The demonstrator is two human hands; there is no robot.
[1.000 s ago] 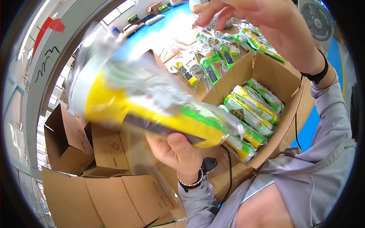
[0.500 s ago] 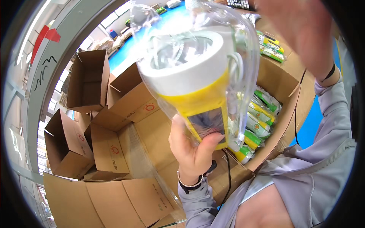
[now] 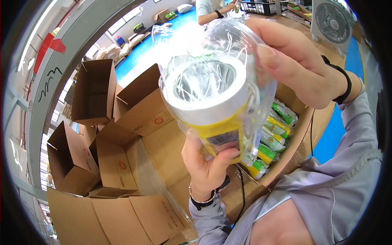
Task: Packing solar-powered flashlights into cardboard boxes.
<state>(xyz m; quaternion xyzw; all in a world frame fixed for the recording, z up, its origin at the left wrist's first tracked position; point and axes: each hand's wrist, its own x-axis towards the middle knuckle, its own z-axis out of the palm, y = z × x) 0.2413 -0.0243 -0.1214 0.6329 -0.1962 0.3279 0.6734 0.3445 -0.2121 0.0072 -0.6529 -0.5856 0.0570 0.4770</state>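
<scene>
A yellow and white flashlight [image 3: 214, 108] with a dark panel on its side is inside a clear plastic bag [image 3: 224, 34], its wide lens end up and facing me. My left hand [image 3: 204, 165] is closed around its lower yellow body from below, thumb across the front. At the bag's upper right, my right hand [image 3: 302, 67] pinches the plastic between thumb and fingers. A white cord lies inside the bag along the flashlight's right side. The fingertips of my right hand are partly hidden behind the plastic.
A cardboard box [image 3: 292, 161] to the right holds several bagged green, yellow and white items [image 3: 271, 141]. Open brown boxes [image 3: 94, 92] stand at the left. A black cable [image 3: 243, 196] hangs near my left wrist. Farther off are a person [image 3: 210, 11] and a grey fan [image 3: 332, 22].
My right hand has come down and left from the upper right onto the bag and grips its edge. The flashlight has dropped slightly, staying in my left hand.
</scene>
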